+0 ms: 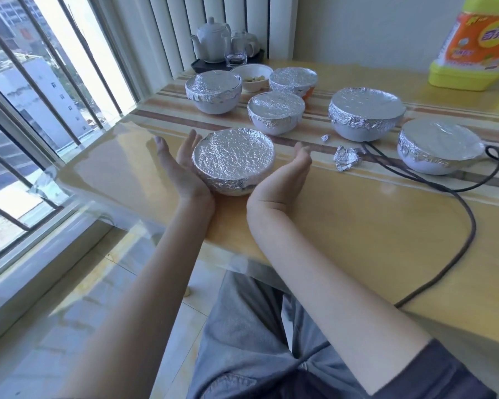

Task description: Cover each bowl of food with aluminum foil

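Foil already over six bowls; nearest bowl cupped between left hand and right hand, fingers straight; uncovered bowl at upper centre left.

— Where are the hands?

— Both forearms reach forward, toward twelve o'clock, bare to the elbow. The left hand lies palm-up at about eleven, fingers straight and spread, pointing away.

— And the right?

— The right hand sits at one o'clock, palm turned inward toward the left, fingers relaxed and only slightly bent — its thumb is hidden, so I can't place it. Neither hand grips anything.
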